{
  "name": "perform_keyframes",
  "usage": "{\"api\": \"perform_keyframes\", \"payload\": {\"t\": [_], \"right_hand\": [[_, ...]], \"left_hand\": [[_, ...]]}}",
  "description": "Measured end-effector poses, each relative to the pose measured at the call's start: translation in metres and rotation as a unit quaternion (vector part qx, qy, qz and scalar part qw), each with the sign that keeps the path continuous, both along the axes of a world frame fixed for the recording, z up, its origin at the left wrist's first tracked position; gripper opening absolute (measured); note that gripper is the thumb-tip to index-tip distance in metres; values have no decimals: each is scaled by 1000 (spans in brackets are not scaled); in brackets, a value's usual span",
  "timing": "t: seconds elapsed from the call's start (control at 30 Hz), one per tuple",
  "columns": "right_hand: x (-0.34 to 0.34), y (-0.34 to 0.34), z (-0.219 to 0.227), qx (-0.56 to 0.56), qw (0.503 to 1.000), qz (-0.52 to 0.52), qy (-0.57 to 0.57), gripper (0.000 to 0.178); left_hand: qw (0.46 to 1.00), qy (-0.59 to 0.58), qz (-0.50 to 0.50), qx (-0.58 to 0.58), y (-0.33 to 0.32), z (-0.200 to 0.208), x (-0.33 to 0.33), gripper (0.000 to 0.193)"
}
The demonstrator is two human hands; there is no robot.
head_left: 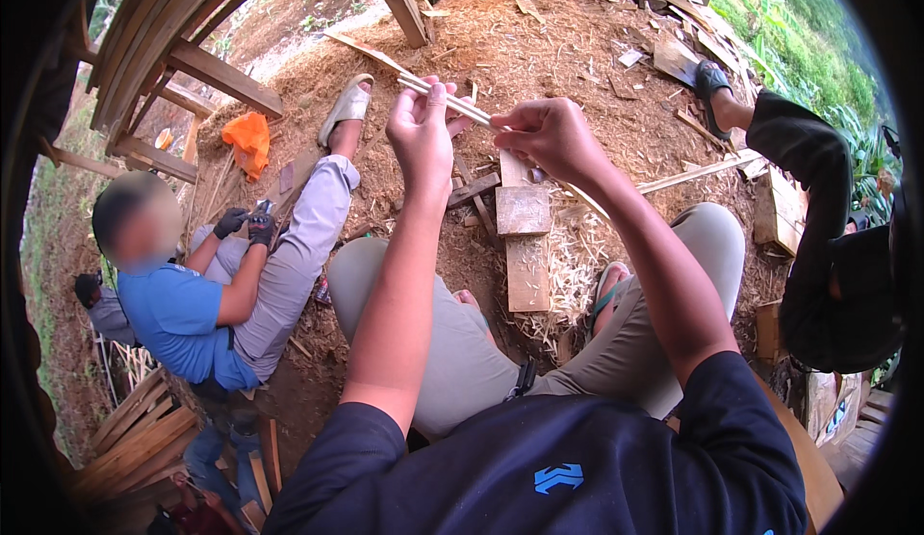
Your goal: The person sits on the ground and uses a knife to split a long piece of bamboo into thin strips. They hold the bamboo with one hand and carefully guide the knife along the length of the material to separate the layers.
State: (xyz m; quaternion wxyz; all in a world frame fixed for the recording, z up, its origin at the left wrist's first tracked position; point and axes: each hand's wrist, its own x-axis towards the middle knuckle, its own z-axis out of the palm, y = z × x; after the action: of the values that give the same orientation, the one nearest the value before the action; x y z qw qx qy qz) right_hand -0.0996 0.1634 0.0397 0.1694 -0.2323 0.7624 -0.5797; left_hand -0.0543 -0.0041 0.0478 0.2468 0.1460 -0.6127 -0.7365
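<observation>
Two or so thin pale wooden sticks [469, 109] stretch between my hands, held out in front of me above the ground. My left hand [423, 131] is closed round them, its thumb lying along the top. At their right end, the fingertips of my right hand [553, 139] pinch them. How many sticks there are is hard to make out. Below my hands, a squared wooden block [523, 210] lies across a longer board [528, 280] between my feet.
Wood shavings [568, 54] and offcuts cover the ground. On the left, a person in a blue shirt [183, 304] sits with gloved hands on a small tool. Another person's dark-trousered leg [818, 169] reaches in from the right. An orange bag [247, 143] lies near stacked planks [154, 25].
</observation>
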Motion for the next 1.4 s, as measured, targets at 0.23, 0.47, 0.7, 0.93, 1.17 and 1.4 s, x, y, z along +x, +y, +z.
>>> {"api": "perform_keyframes", "payload": {"t": [0.23, 0.47, 0.7, 0.93, 1.17, 1.4], "right_hand": [[-11, 0, -15, -78, 996, -30, 17, 23], [-15, 3, -16, -79, 997, -20, 2, 22], [-15, 3, -18, -110, 994, -7, -6, 22], [-17, 3, -18, -82, 997, -9, 15, 23], [-17, 4, -13, -79, 996, -16, 45, 23], [-10, 4, -3, -87, 991, -45, 91, 22]], "left_hand": [[992, 28, -118, -21, 4, 0, -3, 41], [990, 6, -134, -49, 7, 7, 1, 48], [991, -1, -128, -28, 2, 3, 1, 48], [993, -8, -116, -4, 4, 2, 1, 32], [994, 6, -104, -13, 7, 7, 2, 26], [995, 36, -94, -9, 7, 6, 0, 25]]}}
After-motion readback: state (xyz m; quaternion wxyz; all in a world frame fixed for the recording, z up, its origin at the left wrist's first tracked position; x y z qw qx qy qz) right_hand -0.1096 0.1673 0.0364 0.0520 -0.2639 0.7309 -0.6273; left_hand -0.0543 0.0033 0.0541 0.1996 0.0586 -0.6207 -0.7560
